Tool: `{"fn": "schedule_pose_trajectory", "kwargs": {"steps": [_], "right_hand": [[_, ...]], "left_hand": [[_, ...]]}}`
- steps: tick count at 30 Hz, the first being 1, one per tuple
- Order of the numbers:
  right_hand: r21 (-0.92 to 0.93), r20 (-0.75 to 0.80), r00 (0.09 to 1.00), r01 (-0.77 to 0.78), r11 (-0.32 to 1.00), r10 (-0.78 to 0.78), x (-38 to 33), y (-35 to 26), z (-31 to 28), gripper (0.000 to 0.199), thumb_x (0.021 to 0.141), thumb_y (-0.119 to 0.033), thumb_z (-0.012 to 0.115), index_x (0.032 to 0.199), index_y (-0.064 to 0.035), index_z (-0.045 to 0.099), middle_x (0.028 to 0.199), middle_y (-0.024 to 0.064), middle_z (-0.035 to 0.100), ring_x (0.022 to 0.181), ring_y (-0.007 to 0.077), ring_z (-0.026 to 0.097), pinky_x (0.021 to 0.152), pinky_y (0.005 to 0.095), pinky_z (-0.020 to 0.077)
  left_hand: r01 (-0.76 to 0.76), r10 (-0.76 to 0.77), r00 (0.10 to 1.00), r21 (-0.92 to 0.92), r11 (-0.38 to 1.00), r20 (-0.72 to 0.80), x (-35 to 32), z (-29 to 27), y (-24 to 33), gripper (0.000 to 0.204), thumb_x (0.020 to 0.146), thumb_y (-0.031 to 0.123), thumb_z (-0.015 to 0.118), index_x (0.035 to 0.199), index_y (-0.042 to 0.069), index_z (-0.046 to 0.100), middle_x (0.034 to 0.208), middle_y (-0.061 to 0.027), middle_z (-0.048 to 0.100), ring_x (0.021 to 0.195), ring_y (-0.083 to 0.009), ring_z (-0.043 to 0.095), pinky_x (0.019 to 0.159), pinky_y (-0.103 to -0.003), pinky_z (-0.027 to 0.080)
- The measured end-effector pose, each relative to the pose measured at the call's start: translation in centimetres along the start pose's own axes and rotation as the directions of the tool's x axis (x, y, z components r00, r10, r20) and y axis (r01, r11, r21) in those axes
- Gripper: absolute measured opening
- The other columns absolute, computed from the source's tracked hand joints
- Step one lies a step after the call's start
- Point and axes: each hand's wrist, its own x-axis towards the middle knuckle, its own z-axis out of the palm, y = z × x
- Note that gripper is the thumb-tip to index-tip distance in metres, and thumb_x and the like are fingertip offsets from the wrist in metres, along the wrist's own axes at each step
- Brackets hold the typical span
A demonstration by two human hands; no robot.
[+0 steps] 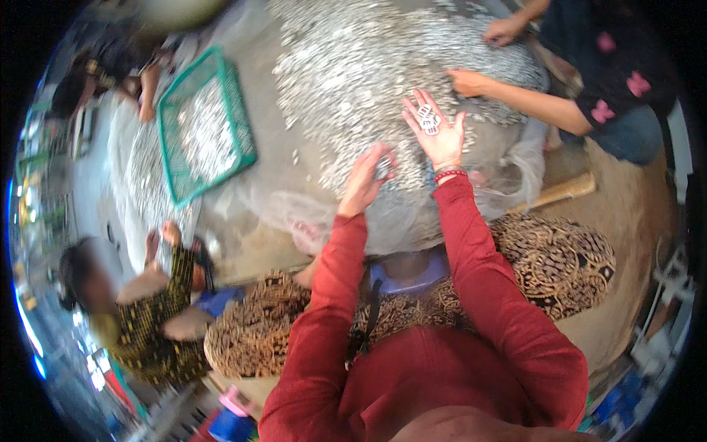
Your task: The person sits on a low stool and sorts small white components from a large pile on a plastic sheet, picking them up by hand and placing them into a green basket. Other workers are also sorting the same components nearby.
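Note:
My right hand (444,144) is held palm up and open, fingers stretched and apart. On its palm and fingers lie several small white pieces with dark marks (428,119). To its left, my left hand (362,180) is curled, closed around small pale pieces (383,169) that are partly hidden by the fingers and blurred. Both hands are above the near part of a wide heap of small silvery-white pieces (346,81). The heap is spread over a clear plastic sheet (398,232); at this size I cannot tell what kind of pieces they are.
A green plastic basket (245,125) with more pale pieces stands at left. Another person's hand (471,82) reaches over the heap from the right. Others sit at left beside a second heap (147,180). A wooden stick (563,191) lies right of the sheet; a blue stool (412,276) is below me.

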Motion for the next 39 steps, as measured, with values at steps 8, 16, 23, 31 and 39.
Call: {"fn": "schedule_pose_trajectory", "kwargs": {"steps": [8, 16, 23, 31, 39], "right_hand": [[-0.832, -0.207, 0.939, -0.317, 0.455, 0.274, -1.0, 8.1, 2.2, 0.072, 0.087, -0.060, 0.026, 0.121, -0.0013, 0.048, 0.112, 0.0167, 0.056, 0.105, 0.0251, 0.052, 0.092, 0.0371, 0.0368], [-0.915, 0.307, 0.951, 0.304, -0.267, 0.030, -1.4, 12.0, 7.1, 0.024, 0.088, -0.013, 0.050, 0.106, -0.0009, 0.060, 0.094, 0.0120, 0.065, 0.088, 0.0182, 0.061, 0.078, 0.0290, 0.0463], [-0.994, 0.098, 0.869, 0.059, -0.094, -0.485, 0.1, -3.9, 3.6, 0.028, 0.087, -0.014, 0.051, 0.109, 0.0019, 0.056, 0.086, 0.0158, 0.065, 0.073, 0.0171, 0.063, 0.070, 0.0277, 0.0484], [-0.656, -0.358, 0.775, -0.605, -0.450, -0.520, -3.4, -9.7, -8.6, 0.024, 0.071, -0.020, 0.064, 0.094, -0.0130, 0.066, 0.090, 0.0140, 0.064, 0.085, 0.0288, 0.062, 0.074, 0.0360, 0.0474], [-0.616, -0.259, 0.810, -0.558, -0.557, -0.526, -5.3, -2.6, -9.6, 0.022, 0.072, -0.019, 0.063, 0.092, -0.0110, 0.058, 0.098, 0.0152, 0.057, 0.092, 0.0352, 0.055, 0.073, 0.0445, 0.0450]], "left_hand": [[-0.077, -0.136, 0.942, -0.591, 0.803, -0.307, 2.4, -2.5, -4.1, 0.055, 0.088, 0.058, 0.027, 0.103, 0.010, 0.050, 0.103, -0.0051, 0.052, 0.085, -0.0214, 0.052, 0.076, -0.040, 0.042], [-0.189, 0.048, 0.980, -0.840, 0.509, -0.192, 2.4, -5.7, 0.3, 0.027, 0.087, 0.032, 0.044, 0.093, 0.009, 0.055, 0.090, -0.0060, 0.059, 0.089, -0.0190, 0.056, 0.080, -0.035, 0.048], [-0.312, 0.617, 0.787, -0.874, 0.373, -0.017, -0.2, -14.3, 24.4, 0.036, 0.088, 0.034, 0.038, 0.104, 0.004, 0.049, 0.102, -0.0177, 0.055, 0.090, -0.0295, 0.055, 0.079, -0.046, 0.048], [-0.638, 0.473, 0.287, 0.202, 0.743, -0.833, -1.8, -17.4, 15.9, 0.044, 0.081, 0.032, 0.052, 0.115, 0.007, 0.039, 0.107, -0.0081, 0.047, 0.098, -0.0204, 0.045, 0.085, -0.043, 0.039], [-0.423, 0.459, 0.808, 0.906, 0.013, 0.370, 8.5, -2.3, -4.7, 0.016, 0.074, 0.010, 0.060, 0.089, 0.006, 0.062, 0.090, -0.0132, 0.060, 0.091, -0.0308, 0.054, 0.079, -0.038, 0.044]]}}
